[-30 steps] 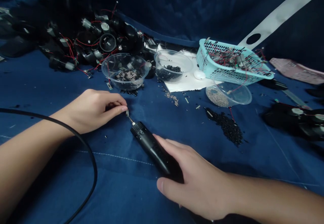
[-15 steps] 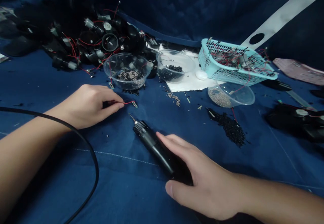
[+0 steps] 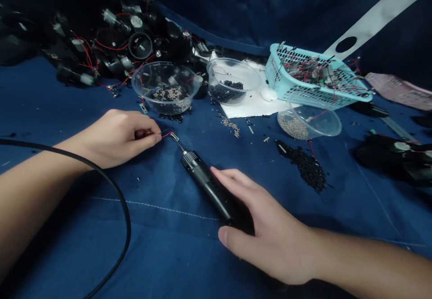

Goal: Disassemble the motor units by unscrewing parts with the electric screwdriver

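Note:
My left hand (image 3: pixel 119 136) rests on the blue cloth with its fingers pinched on a thin red wire (image 3: pixel 167 133) that ends in a small metal tab (image 3: pixel 174 137). My right hand (image 3: pixel 266 231) is wrapped round the back of a black pen-shaped soldering iron (image 3: pixel 205 185) lying low over the cloth. The iron's thin metal tip (image 3: pixel 180 146) points up and left and touches the metal tab. A black cable (image 3: pixel 111 191) curves past my left forearm.
Behind my hands stand three clear bowls (image 3: pixel 165 87) (image 3: pixel 233 80) (image 3: pixel 308 123) of small parts. A turquoise basket (image 3: pixel 313 80) holds wired motors at the right. A heap of black motor units with red wires (image 3: pixel 114 51) lies at the back left. Loose black bits (image 3: pixel 305 166) are scattered right.
The iron's tip pulled off the tab half a second ago and has now moved forward onto it again. My left hand shifted slightly left with the wire.

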The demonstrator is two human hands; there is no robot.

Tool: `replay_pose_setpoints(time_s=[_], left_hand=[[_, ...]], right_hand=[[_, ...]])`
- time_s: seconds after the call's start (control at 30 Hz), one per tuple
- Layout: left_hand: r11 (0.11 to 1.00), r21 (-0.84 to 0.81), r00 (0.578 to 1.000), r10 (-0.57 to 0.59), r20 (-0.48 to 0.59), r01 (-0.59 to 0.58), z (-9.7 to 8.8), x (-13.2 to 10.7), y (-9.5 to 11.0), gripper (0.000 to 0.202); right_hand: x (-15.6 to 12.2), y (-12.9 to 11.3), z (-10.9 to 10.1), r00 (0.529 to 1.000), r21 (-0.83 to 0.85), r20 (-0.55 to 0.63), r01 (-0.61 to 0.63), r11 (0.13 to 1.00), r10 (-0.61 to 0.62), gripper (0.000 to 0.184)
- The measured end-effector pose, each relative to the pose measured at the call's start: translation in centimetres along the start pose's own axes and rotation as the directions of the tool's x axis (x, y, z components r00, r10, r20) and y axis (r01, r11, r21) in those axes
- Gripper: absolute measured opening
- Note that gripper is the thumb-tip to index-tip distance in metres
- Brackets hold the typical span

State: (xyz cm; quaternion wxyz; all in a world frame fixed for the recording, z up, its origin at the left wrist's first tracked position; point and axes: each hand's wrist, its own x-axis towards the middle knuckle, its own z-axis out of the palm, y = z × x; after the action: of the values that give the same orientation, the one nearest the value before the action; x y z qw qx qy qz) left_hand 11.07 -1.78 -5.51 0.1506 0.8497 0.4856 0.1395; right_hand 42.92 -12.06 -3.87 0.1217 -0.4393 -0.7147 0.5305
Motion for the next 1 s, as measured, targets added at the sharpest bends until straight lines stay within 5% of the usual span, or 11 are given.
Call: replay_pose_setpoints(time_s=[0.3,0.57,0.77,1.0], left_hand=[[0.995,-0.094,0.998,-0.007,0.070,0.014,0.2,0.2,-1.6,0.043],[0.998,-0.048,0.997,0.043,0.060,-0.041,0.3,0.6,-0.6,0.040],[0.982,0.110,0.988,0.147,0.049,-0.152,0.4,0.2,-0.8,0.042],[0.976,0.165,0.988,0.131,0.086,-0.144,1.0,0.1,-0.8,0.043]], right_hand=[[0.4,-0.2,-0.5,0.994,0.175,0.005,-0.111,0.978,0.112,0.080],[0.9,0.4,-0.6,0.965,0.524,0.169,-0.260,0.811,0.200,0.089],[1.0,0.8,-0.4,0.966,0.566,0.175,-0.256,0.784,0.189,0.084],[1.0,0.8,-0.1,0.975,0.515,0.154,-0.219,0.828,0.162,0.081]])
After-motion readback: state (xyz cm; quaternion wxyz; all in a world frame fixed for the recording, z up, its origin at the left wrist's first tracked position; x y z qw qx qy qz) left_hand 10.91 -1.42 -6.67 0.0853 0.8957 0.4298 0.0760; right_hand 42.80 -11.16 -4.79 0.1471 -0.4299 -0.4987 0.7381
